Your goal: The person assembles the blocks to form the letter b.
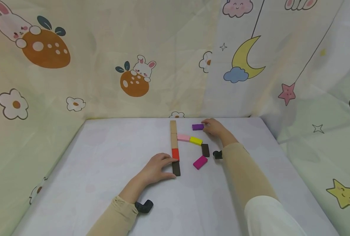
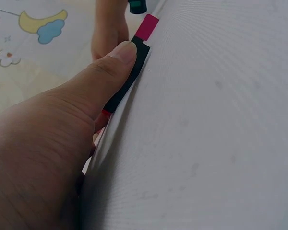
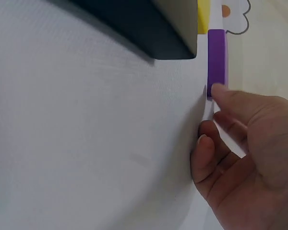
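Note:
A row of blocks runs away from me on the white table [image 1: 104,170]: two wooden blocks [image 1: 173,132], a red block [image 1: 175,153] and a black block [image 1: 176,168]. My left hand [image 1: 157,167] pinches the black block [image 2: 129,76] from its left side, index tip at its far end and thumb at its near end. My right hand [image 1: 213,127] reaches to the back, where one fingertip touches the right end of a purple block [image 1: 197,127] [image 3: 217,57]; its other fingers [image 3: 206,153] curl loosely off the block.
Pink [image 1: 183,137], yellow [image 1: 195,141], dark brown [image 1: 205,150] and magenta [image 1: 200,162] blocks lie right of the row. Printed cloth walls [image 1: 133,65] close in the table at the back and both sides.

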`<control>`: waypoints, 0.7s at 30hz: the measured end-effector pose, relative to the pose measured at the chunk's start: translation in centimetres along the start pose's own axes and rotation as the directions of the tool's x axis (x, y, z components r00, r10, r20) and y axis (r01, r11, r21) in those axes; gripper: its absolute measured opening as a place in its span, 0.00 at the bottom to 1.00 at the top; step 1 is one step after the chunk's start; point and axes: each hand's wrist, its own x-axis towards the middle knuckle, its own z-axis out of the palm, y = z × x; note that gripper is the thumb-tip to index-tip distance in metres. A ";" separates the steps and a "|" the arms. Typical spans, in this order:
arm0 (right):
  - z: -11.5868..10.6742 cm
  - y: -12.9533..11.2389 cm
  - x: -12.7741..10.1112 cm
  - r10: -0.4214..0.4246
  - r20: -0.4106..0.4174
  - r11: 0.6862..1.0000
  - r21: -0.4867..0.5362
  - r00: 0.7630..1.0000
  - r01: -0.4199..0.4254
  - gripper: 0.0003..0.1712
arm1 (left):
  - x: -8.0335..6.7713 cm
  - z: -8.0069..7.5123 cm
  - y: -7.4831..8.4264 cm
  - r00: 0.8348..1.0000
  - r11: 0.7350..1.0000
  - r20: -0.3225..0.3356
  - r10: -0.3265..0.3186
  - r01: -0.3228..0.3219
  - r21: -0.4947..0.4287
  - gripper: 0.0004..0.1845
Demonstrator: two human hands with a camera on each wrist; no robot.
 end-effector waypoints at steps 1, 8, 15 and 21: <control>0.0 -0.1 0.0 -0.010 0.005 1.000 -0.007 1.000 0.010 0.26 | 0.0 0.0 0.0 1.000 1.000 0.001 0.000 0.000 -0.001 0.34; 0.4 0.2 0.1 -0.043 -0.021 0.999 -0.034 0.999 0.043 0.24 | 0.1 0.1 0.1 1.000 1.000 0.015 -0.018 0.018 -0.003 0.34; 0.3 1.1 -0.5 -0.033 -0.049 0.999 0.009 0.998 0.033 0.23 | 0.1 0.1 0.2 1.000 1.000 0.020 -0.015 0.015 0.004 0.35; 0.2 1.4 -1.4 -0.009 -0.033 0.996 0.084 0.999 0.011 0.23 | 0.1 0.0 0.1 1.000 1.000 0.020 -0.017 0.017 0.014 0.34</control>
